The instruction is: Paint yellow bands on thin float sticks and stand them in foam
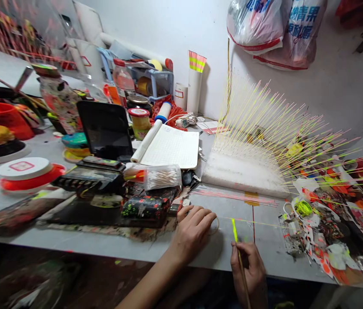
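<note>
My right hand point(248, 270) is shut on a thin tan stick point(241, 262) with a bright yellow-green tip point(234, 229), held upright over the table's front edge. My left hand point(194, 231) rests curled on the grey table point(155, 246), a little to the left. A thin loop of tan thread point(216, 226) shows at its fingers. A fine yellow line point(252, 222) runs right from near that loop, but I cannot tell if the hand holds it. The hands are apart.
A white foam block point(242, 174) bristles with several thin yellow and pink sticks. Nearby are a notebook point(168, 146), a tablet point(105, 131), a box of cotton swabs point(162, 177), a red-and-white spool point(28, 175) and paper scraps point(323, 231).
</note>
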`<act>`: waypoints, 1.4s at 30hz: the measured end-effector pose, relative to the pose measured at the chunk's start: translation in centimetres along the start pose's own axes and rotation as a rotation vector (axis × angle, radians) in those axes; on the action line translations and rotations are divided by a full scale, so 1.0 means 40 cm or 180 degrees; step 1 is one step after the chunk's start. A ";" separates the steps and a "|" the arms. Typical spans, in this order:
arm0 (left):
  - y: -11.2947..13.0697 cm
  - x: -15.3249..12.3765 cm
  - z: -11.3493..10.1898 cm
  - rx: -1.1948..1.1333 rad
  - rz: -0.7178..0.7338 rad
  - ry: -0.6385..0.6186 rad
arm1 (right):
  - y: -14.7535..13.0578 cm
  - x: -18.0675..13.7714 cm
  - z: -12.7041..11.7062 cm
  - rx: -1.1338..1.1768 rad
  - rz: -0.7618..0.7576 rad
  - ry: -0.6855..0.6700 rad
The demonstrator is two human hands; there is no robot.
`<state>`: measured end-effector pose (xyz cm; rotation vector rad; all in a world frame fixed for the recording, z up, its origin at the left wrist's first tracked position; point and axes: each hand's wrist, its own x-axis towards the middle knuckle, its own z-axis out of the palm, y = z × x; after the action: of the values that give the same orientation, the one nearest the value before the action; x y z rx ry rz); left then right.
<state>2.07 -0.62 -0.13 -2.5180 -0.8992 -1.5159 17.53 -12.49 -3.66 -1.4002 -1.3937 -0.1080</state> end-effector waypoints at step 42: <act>0.002 -0.014 0.007 0.0001 -0.0173 0.0074 | -0.030 0.011 0.049 0.0128 -0.0228 -0.0100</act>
<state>2.13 -0.83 -0.70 -2.4901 -0.9721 -1.5568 15.60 -11.18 -3.43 -1.3243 -1.4646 -0.1044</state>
